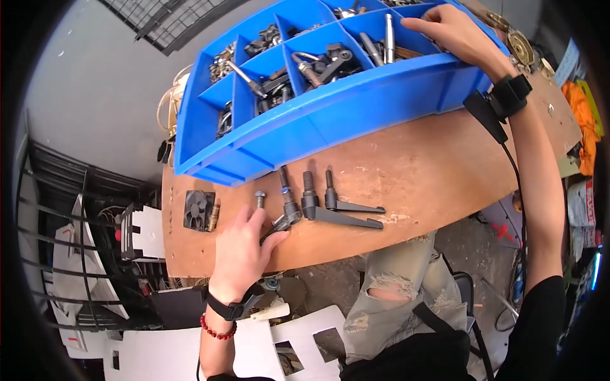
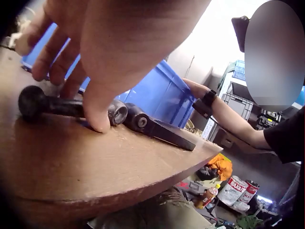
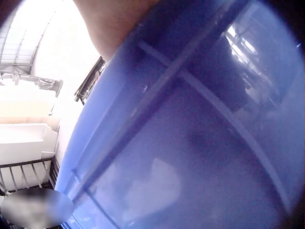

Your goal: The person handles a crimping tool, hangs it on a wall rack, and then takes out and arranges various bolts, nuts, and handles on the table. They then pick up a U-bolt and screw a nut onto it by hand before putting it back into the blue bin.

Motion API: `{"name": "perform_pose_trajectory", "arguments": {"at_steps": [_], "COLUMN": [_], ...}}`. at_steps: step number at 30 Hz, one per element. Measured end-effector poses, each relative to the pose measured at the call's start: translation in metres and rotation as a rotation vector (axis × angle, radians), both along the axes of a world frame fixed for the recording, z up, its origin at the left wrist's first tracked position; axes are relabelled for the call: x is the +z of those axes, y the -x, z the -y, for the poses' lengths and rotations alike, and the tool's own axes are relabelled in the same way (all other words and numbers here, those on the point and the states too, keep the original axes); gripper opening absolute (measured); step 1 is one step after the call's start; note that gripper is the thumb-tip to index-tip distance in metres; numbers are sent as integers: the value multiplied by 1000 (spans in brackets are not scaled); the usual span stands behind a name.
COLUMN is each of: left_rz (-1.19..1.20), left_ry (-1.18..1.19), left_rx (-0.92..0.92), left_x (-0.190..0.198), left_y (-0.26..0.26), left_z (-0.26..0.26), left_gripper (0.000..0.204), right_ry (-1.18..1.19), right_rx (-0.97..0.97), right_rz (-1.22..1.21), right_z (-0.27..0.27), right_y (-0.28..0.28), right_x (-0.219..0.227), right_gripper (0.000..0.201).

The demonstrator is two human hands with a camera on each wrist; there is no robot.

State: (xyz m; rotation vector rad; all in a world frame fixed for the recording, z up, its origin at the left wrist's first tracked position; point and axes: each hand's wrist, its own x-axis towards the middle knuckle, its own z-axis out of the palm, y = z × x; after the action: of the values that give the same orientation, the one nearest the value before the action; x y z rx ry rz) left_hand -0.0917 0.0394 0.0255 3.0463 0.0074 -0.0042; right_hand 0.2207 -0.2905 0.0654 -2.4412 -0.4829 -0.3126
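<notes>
In the head view my left hand (image 1: 241, 251) is low over the wooden table, thumb and fingers either side of a black clamping lever (image 1: 290, 213). The left wrist view shows the thumb against the near side of this lever's round-ended arm (image 2: 64, 107), fingers behind it. A bolt (image 1: 260, 198) stands out beyond the fingertips. Two more black clamping levers (image 1: 343, 218) with threaded studs lie to the right. My right hand (image 1: 454, 35) reaches over the rim of the blue divided bin (image 1: 318, 124) into a right-hand compartment; its fingertips are hidden. Only the bin's outer wall fills most of the right wrist view.
Bin compartments hold levers, knobs and metal pins (image 1: 389, 38). A small black fan (image 1: 199, 209) and a brass-coloured fitting (image 1: 214, 217) lie at the table's left. The table's front edge curves close to the person's knees (image 1: 394, 292). Brass-coloured parts (image 1: 521, 49) stand behind the bin's right end.
</notes>
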Motion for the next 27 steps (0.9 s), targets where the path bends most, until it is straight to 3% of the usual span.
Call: {"name": "perform_pose_trajectory", "arguments": {"at_steps": [5,12,15,18,19,20,23,24,27], "left_rz": [55,301,402,521,546,576,719,709,706], "left_ry": [-160,-206,-72,170,262,417,753,935,1110], "left_rx": [-59,-91,117,363,467,550,678,633,632], "left_x": [-5,-32,-36,-41,-42,-40,-42,-31,-28], "left_y": [1,17,28,46,53,61,86,88,102], "left_z": [11,-3,5,19,25,33,53,61,68], "left_gripper": [25,23,18,11,10,16,35,35,38], "right_ry": [-7,-82,-197,-531,-470,-409,-211,-131,149], "right_rx": [0,-24,-150,-57,101,194,554,597,701], "right_rz": [86,87,3,150,516,516,215,169,105], "right_z": [2,-4,-11,-5,-2,-4,-26,-33,-53], "right_y": [-6,4,28,37,47,74,164,184,215], "right_x": [-4,-2,24,21,11,7,-14,-28,-63], "right_gripper": [62,52,54,56,48,41,30,28,29]}}
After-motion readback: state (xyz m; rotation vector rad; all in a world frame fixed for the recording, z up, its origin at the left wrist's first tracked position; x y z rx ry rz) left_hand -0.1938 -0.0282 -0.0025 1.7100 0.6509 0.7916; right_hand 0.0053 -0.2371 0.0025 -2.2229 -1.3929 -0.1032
